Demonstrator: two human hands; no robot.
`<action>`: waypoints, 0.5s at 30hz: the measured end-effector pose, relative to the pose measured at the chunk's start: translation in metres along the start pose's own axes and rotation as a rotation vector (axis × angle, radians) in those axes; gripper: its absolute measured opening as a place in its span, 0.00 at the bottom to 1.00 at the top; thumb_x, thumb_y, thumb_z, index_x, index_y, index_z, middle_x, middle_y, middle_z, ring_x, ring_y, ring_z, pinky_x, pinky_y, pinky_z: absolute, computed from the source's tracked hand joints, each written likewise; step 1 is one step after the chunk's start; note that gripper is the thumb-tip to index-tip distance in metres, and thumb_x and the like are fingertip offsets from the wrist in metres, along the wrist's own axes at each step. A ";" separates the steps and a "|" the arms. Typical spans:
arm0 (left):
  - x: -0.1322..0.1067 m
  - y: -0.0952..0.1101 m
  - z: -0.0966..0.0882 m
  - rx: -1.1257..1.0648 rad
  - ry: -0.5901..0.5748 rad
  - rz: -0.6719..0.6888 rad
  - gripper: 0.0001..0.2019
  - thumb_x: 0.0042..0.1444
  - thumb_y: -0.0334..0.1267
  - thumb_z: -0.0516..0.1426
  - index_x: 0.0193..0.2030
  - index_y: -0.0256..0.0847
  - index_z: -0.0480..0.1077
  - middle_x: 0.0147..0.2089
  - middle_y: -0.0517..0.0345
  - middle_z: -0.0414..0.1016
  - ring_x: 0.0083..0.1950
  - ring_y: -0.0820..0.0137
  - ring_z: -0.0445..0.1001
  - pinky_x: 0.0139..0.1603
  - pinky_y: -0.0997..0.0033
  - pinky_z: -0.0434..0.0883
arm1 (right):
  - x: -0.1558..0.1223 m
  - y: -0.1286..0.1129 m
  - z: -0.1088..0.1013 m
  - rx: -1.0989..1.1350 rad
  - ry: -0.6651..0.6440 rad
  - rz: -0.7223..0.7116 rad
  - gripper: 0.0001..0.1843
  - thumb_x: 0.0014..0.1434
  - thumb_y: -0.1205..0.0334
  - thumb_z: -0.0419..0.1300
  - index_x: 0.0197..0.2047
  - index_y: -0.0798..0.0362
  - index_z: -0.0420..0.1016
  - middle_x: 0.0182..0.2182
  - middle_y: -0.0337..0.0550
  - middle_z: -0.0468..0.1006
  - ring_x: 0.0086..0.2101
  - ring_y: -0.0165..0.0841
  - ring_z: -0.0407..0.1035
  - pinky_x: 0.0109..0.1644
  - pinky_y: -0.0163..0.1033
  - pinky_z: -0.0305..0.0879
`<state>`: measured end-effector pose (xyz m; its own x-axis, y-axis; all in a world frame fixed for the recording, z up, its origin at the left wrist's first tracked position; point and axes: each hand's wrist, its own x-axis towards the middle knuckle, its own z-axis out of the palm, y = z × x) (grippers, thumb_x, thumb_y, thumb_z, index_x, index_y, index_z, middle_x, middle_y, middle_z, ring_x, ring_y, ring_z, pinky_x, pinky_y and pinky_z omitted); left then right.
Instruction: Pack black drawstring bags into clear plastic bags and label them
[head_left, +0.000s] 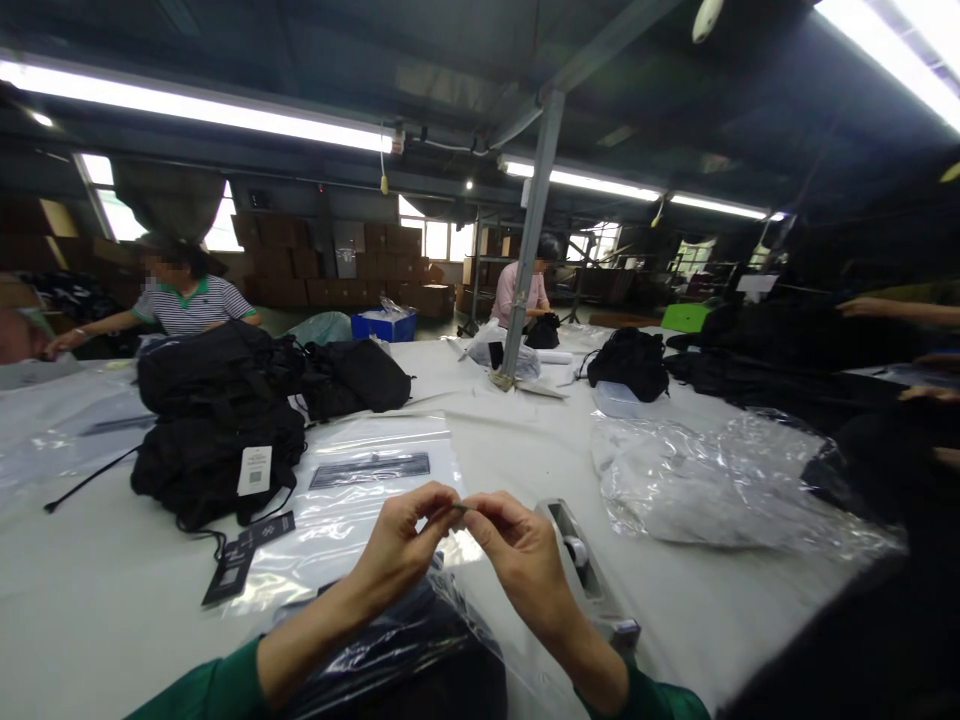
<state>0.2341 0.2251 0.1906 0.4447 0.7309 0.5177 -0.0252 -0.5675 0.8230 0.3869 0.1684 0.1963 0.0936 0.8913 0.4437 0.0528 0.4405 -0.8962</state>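
Note:
My left hand (411, 530) and my right hand (517, 550) meet over the table, thumbs and forefingers pinched together. Between their fingertips is something small and dark that I cannot make out. Below them lies a black item in a clear plastic bag (409, 640), partly hidden by my forearms. Just beyond my fingers, flat clear bags with a dark printed panel (371, 470) rest on the white table. A grey tape dispenser (555, 515) stands beside my right hand.
Black bags (217, 420) with a white tag (255, 470) are heaped at left, near black cards (247, 560). Crumpled clear plastic (697, 480) covers the right side. A metal post (531, 230) rises mid-table. Other people work at left, behind the post and at right.

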 end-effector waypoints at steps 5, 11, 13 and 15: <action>-0.001 0.003 0.000 0.107 0.049 0.079 0.14 0.65 0.43 0.53 0.31 0.39 0.70 0.26 0.61 0.68 0.28 0.74 0.66 0.33 0.75 0.64 | -0.003 0.008 0.006 -0.042 0.098 -0.066 0.06 0.60 0.59 0.64 0.38 0.51 0.81 0.34 0.42 0.77 0.37 0.35 0.72 0.43 0.38 0.69; 0.000 0.005 -0.006 0.236 0.136 0.044 0.19 0.61 0.48 0.56 0.24 0.39 0.64 0.20 0.65 0.59 0.24 0.76 0.57 0.26 0.76 0.57 | 0.005 0.011 0.020 -0.051 0.226 -0.089 0.06 0.57 0.59 0.67 0.36 0.51 0.81 0.34 0.42 0.79 0.37 0.37 0.73 0.44 0.40 0.69; -0.008 0.016 -0.021 0.249 0.110 0.022 0.21 0.59 0.51 0.57 0.22 0.39 0.63 0.20 0.66 0.56 0.23 0.76 0.54 0.24 0.76 0.55 | 0.011 0.005 0.026 0.028 0.275 -0.068 0.06 0.55 0.59 0.67 0.35 0.51 0.81 0.34 0.41 0.80 0.36 0.36 0.73 0.45 0.41 0.69; -0.026 0.031 -0.048 0.254 0.118 -0.005 0.20 0.59 0.51 0.57 0.23 0.38 0.66 0.21 0.65 0.59 0.24 0.76 0.56 0.24 0.76 0.56 | 0.016 0.000 0.031 0.140 0.327 -0.077 0.08 0.53 0.59 0.69 0.37 0.51 0.80 0.33 0.40 0.80 0.34 0.35 0.73 0.46 0.43 0.69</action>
<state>0.1784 0.2062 0.2140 0.3365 0.7645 0.5497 0.2090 -0.6299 0.7481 0.3576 0.1860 0.2037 0.4091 0.7833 0.4680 -0.0624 0.5358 -0.8421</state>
